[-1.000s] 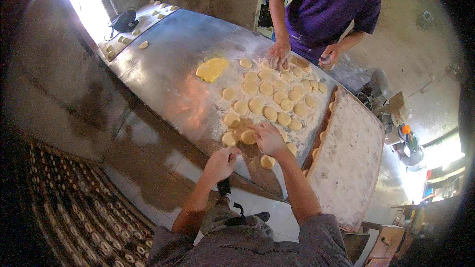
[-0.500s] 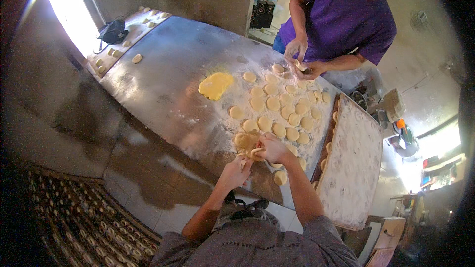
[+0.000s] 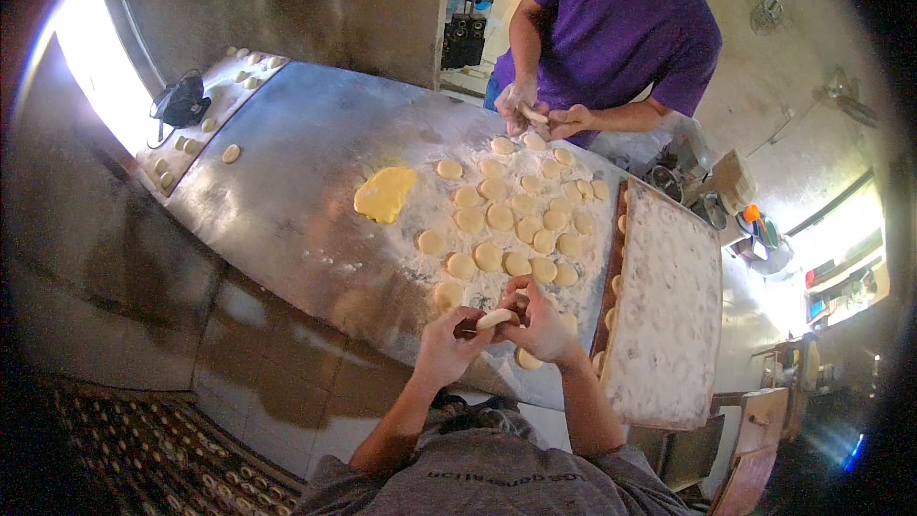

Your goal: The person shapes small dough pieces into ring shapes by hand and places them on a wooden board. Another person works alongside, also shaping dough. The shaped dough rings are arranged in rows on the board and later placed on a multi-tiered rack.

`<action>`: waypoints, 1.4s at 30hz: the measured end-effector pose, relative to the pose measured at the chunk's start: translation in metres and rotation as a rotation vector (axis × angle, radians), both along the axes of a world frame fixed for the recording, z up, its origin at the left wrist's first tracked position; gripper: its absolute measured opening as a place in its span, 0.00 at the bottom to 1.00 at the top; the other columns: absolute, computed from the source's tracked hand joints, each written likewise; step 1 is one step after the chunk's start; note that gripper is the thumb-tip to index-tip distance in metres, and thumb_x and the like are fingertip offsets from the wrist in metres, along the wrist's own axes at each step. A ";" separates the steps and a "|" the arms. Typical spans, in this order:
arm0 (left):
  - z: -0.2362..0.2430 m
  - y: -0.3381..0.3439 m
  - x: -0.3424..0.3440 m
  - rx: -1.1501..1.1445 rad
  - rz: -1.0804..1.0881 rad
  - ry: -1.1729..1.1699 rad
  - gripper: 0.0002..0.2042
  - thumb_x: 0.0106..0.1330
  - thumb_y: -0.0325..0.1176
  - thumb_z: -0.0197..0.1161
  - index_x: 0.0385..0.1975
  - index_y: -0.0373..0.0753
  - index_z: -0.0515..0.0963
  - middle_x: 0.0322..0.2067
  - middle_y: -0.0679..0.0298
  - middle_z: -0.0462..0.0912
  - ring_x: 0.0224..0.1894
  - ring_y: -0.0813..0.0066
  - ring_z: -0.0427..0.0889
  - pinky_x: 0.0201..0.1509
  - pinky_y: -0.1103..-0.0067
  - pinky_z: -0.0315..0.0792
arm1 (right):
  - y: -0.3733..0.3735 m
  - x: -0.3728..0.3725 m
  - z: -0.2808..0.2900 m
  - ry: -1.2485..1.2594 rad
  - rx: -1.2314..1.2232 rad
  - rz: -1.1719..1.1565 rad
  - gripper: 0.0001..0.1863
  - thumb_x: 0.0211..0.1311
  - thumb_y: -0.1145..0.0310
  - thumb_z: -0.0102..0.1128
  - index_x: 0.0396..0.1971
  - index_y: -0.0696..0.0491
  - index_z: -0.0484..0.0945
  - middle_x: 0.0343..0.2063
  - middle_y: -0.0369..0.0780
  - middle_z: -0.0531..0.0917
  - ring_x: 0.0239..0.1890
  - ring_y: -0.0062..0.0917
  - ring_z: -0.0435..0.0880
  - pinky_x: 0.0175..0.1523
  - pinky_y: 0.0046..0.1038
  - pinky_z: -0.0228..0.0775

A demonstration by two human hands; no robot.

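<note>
Both of my hands hold one pale dough piece point(image 3: 495, 318) just above the near edge of the floured metal table point(image 3: 306, 191). My left hand point(image 3: 447, 349) pinches its left end and my right hand point(image 3: 541, 323) wraps its right side. Several flat round dough discs point(image 3: 521, 229) lie in rows on the flour just beyond my hands. One disc point(image 3: 528, 359) sits at the table edge under my right wrist. A larger yellow dough lump point(image 3: 385, 193) lies further left.
A person in a purple shirt point(image 3: 611, 33) stands across the table, holding a dough piece point(image 3: 533, 115) in both hands. A floured wooden board point(image 3: 669, 315) lies along the right side. More discs sit on a tray point(image 3: 205, 115) at the far left beside a black object point(image 3: 181, 100).
My hands have lifted a dough piece off the table and now hold it together nearer to me. The person opposite has raised their hands with dough. The camera view has shifted.
</note>
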State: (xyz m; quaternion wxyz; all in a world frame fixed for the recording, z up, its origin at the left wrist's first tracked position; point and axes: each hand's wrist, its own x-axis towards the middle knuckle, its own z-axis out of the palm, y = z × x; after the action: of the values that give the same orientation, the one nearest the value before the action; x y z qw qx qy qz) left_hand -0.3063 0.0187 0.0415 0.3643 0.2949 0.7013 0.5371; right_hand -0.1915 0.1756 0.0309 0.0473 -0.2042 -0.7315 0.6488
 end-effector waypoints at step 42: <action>-0.031 0.132 0.246 0.364 -0.131 0.440 0.11 0.74 0.36 0.44 0.46 0.36 0.68 0.30 0.52 0.78 0.23 0.57 0.78 0.28 0.70 0.71 | 0.035 0.252 -0.018 0.828 -0.610 -0.482 0.35 0.67 0.41 0.46 0.62 0.52 0.59 0.19 0.40 0.77 0.20 0.25 0.72 0.28 0.24 0.64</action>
State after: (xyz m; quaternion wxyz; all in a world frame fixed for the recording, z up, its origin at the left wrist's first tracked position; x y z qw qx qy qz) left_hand -0.0605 0.1503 0.0108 0.1787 0.5094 0.6350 0.5527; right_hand 0.0607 0.2103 0.0131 0.4158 -0.0984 -0.3639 0.8276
